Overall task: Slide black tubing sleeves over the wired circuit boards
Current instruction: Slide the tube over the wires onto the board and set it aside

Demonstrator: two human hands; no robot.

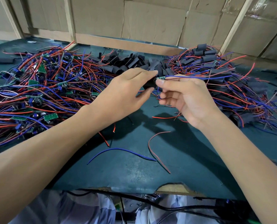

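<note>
Above the dark green desk (134, 167), left hand (126, 92) pinching a short black tubing sleeve (149, 84) should hold its mouth open while right hand (186, 97), fingertips closed on a small green wired circuit board (160, 78) (blue lead trailing right), feeds it in straight.

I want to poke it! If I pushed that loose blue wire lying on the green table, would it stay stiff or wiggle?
The blue wire would probably wiggle and bend: it already lies in a curve. It looks thin, so likely light, sliding easily on the table.
</note>
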